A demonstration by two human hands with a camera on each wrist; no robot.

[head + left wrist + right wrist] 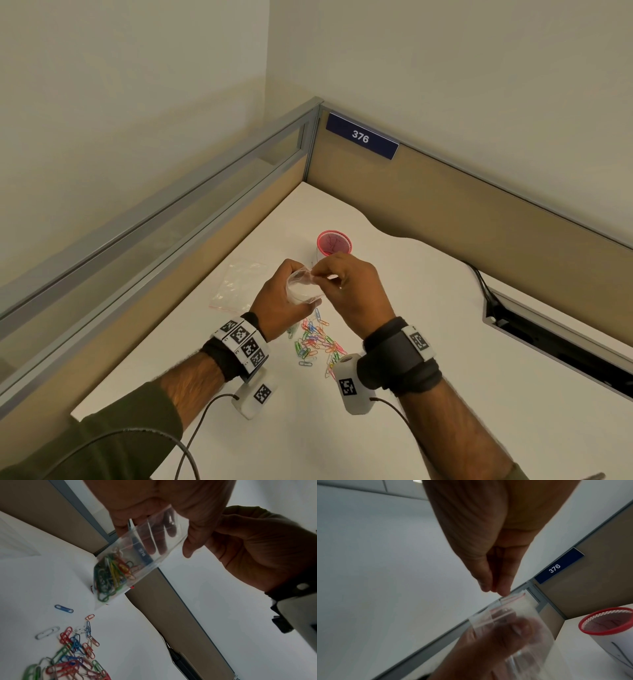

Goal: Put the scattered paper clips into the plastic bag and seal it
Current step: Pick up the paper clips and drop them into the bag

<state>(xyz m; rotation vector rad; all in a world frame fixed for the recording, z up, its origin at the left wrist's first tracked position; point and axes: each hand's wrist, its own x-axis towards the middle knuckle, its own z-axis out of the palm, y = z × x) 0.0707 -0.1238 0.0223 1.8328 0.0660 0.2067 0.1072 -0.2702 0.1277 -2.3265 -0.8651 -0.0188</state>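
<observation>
Both hands on zip bag, raised above desk.

Left hand grips the clear plastic bag, holding several paper clips; right hand pinches its red-striped top edge. Loose clips lie on white desk below, near a red mesh cup and a spare bag.

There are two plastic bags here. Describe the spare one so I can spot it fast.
Start at the blue 376 sign in the cubicle corner and drop to the white desk. Left of the red mesh cup, the spare bag lies flat and empty; the other bag is up in the hands, holding clips.
</observation>
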